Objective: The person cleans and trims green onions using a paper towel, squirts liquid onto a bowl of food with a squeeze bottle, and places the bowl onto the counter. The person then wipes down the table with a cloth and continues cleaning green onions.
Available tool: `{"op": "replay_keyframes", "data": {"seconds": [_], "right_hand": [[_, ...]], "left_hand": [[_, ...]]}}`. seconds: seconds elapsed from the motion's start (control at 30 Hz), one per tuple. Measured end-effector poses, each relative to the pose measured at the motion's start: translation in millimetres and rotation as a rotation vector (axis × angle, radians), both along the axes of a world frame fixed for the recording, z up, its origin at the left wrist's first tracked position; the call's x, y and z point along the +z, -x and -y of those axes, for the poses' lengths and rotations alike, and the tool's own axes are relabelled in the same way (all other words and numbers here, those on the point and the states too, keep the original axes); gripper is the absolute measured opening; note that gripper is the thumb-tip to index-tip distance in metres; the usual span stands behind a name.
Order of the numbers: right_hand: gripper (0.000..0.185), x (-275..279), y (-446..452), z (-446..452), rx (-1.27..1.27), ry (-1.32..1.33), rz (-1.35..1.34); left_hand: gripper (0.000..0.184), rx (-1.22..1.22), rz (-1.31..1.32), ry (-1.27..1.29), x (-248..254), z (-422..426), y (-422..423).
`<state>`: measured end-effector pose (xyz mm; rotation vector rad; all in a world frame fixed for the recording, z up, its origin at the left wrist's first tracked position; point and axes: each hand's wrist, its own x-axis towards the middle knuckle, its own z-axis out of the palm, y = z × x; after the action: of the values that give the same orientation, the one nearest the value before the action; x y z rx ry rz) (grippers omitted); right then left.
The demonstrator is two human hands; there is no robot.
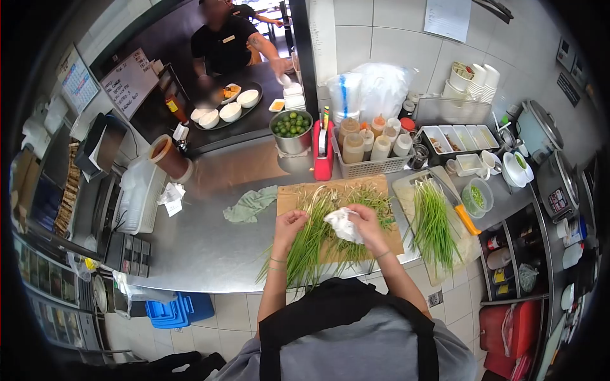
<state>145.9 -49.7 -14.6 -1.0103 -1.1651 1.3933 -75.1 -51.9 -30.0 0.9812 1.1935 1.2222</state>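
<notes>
My right hand [368, 225] is closed on a crumpled white paper towel [343, 225] above a brown paper sheet [333, 189]. My left hand [291, 226] is curled with its fingertips together, just left of the pale root ends of a pile of green onions [307, 244]. Whatever those fingertips hold, if anything, is too small to make out. Trimmed roots and loose leaves [372, 202] are scattered on the paper's right side. A second bunch of green onions [433, 222] lies on a cutting board [469, 249], alongside a knife with an orange handle [468, 220].
A basket of squeeze bottles [375, 166], a pot of green citrus [292, 130] and a red holder [323, 155] stand behind the paper. A green cloth [250, 204] lies left. A tub of chopped greens [476, 197] sits right. Across the pass-through, a person [225, 47] handles bowls.
</notes>
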Motion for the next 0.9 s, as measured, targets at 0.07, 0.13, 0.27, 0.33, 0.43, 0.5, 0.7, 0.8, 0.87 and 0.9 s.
{"op": "replay_keyframes", "data": {"seconds": [0.07,0.13,0.27,0.33,0.43,0.5,0.7,0.8,0.87,0.9], "right_hand": [[0.013,-8.6,19.5,-8.5,0.001,0.070,-0.073],[0.015,-11.7,33.9,-10.8,0.022,0.112,-0.098],[0.013,-15.8,47.0,-7.4,0.066,0.146,-0.116],[0.013,-18.9,46.5,-10.2,0.073,0.180,-0.127],[0.012,-22.7,38.6,-14.8,0.065,0.183,-0.071],[0.011,-28.6,34.0,-18.4,0.048,0.171,-0.044],[0.018,-47.5,21.2,-36.2,-0.017,-0.229,0.587],[0.017,-17.3,19.6,-32.0,-0.076,-0.280,0.720],[0.016,-10.4,17.5,-29.9,-0.141,-0.358,0.704],[0.015,-13.3,17.0,-32.0,-0.070,-0.258,0.529]], "left_hand": [[0.009,-0.022,0.013,-0.027,1.9,0.9,-8.1],[0.009,-0.051,0.032,-0.062,0.8,2.1,-13.6],[0.009,-0.082,-0.022,-0.093,-4.0,1.8,-16.2],[0.008,-0.050,-0.101,-0.111,-1.0,0.0,-11.1],[0.008,0.022,-0.185,-0.115,-1.3,-8.0,10.5],[0.008,0.013,-0.181,-0.114,1.8,-12.3,26.1],[0.012,-0.069,-0.114,-0.008,11.1,-14.4,40.6],[0.011,-0.114,-0.072,-0.027,11.8,-15.3,33.0],[0.010,-0.122,-0.064,-0.026,10.5,-15.0,27.6],[0.010,-0.127,-0.073,-0.027,10.4,-14.5,24.0]]}}
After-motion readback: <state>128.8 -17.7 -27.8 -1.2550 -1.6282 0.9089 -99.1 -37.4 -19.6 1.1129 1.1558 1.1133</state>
